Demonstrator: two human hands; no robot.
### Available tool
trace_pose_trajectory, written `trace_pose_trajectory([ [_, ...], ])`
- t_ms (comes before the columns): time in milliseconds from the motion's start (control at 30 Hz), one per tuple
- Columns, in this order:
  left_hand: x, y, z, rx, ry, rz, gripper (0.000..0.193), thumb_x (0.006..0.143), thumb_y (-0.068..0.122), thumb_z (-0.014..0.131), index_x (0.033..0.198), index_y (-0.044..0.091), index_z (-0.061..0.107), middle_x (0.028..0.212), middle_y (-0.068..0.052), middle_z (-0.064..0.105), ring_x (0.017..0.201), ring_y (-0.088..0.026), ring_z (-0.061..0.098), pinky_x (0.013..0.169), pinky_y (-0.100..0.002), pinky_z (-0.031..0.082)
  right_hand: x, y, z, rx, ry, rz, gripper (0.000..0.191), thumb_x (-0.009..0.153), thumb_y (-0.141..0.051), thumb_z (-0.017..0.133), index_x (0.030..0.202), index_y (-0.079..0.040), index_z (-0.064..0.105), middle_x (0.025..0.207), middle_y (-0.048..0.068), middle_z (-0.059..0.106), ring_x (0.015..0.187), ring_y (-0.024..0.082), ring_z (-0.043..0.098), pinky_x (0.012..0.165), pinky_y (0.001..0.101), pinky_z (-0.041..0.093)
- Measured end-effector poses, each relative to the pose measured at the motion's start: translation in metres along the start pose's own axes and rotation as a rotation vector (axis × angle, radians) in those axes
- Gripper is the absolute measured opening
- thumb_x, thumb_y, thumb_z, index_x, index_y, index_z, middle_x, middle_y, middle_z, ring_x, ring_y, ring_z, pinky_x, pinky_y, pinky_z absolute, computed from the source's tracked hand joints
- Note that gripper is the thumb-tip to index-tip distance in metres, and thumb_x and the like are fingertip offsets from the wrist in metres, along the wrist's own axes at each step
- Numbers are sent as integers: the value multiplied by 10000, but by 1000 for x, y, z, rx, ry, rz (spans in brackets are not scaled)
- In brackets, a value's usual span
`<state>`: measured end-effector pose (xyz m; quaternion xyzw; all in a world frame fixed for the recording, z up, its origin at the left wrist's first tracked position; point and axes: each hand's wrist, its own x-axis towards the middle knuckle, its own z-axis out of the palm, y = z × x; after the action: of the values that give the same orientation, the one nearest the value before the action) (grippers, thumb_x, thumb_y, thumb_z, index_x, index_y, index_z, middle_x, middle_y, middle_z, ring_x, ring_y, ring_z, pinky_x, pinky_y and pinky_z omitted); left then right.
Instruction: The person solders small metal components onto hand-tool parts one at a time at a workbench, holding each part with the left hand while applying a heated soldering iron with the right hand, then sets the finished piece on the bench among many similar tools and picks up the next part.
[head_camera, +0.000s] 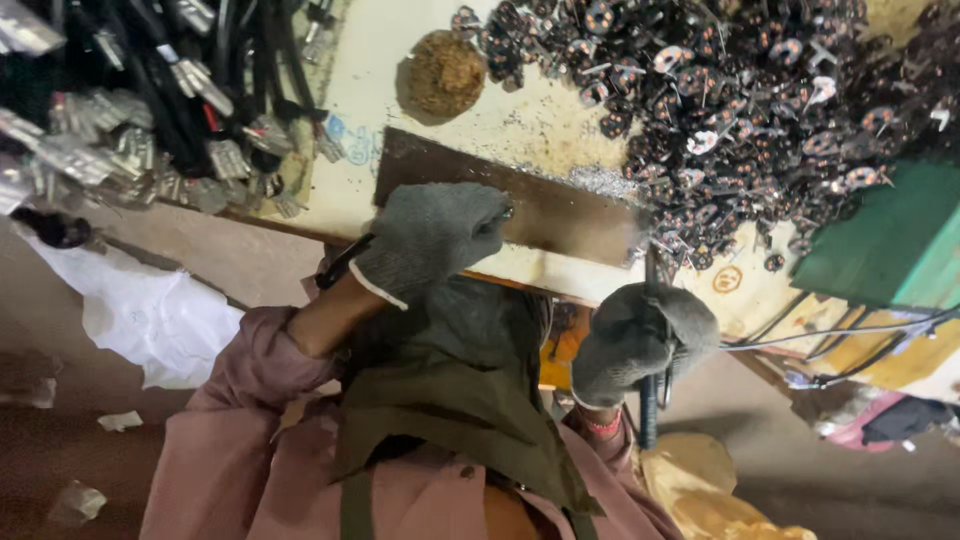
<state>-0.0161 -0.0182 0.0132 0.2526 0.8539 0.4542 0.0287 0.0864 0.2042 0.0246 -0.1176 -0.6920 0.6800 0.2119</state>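
Dark metal rod (648, 400), thin and straight, clenched upright in the gloved right hand (640, 340).

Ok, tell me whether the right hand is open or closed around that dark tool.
Closed. The gloved right hand is curled into a fist around the dark tool, whose shaft sticks out above and below the glove.

I am seeing warm, dim light falling brightest on the bench (380, 100) top near its front edge. Small glints are flashing off the metal parts (740, 110) at its far right corner. The floor below is sinking into shadow, and the frame corners are smearing soft.
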Motion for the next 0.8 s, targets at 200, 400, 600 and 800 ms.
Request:
trace_pose_trajectory([
  [200, 4, 1, 4, 57, -40, -43, 35, 904, 137, 708, 923, 116, 688, 828, -117, 677, 723, -335, 675, 617, -450, 530, -20, 37, -6, -251, -164, 64, 255, 1093, -194, 585, 1198, 37, 553, 870, 221, 582, 678, 284, 546, 582, 367, 429],
  [400, 4, 0, 8, 20, -105, -126, 49, 882, 154, 715, 923, 135, 694, 810, -118, 674, 739, -349, 678, 625, -460, 532, -41, 43, -30, -245, -256, -33, 232, 1143, -38, 543, 1336, 82, 497, 929, 350, 567, 721, 424, 574, 621, 498, 477],
  [600, 9, 3, 2, -26, -160, -154, 105, 881, 172, 731, 963, 126, 685, 847, -118, 684, 781, -346, 685, 659, -458, 538, -19, 37, 6, -93, -144, 43, 137, 1048, 9, 595, 1182, -16, 582, 865, 126, 643, 647, 174, 617, 556, 276, 507],
  [800, 4, 6, 8, 23, -252, -224, 140, 891, 207, 768, 980, 135, 688, 887, -109, 700, 797, -337, 694, 666, -450, 531, 4, 33, 34, -276, -305, 4, 179, 960, 108, 672, 1111, 13, 661, 920, 118, 683, 711, 156, 647, 571, 247, 514],
])
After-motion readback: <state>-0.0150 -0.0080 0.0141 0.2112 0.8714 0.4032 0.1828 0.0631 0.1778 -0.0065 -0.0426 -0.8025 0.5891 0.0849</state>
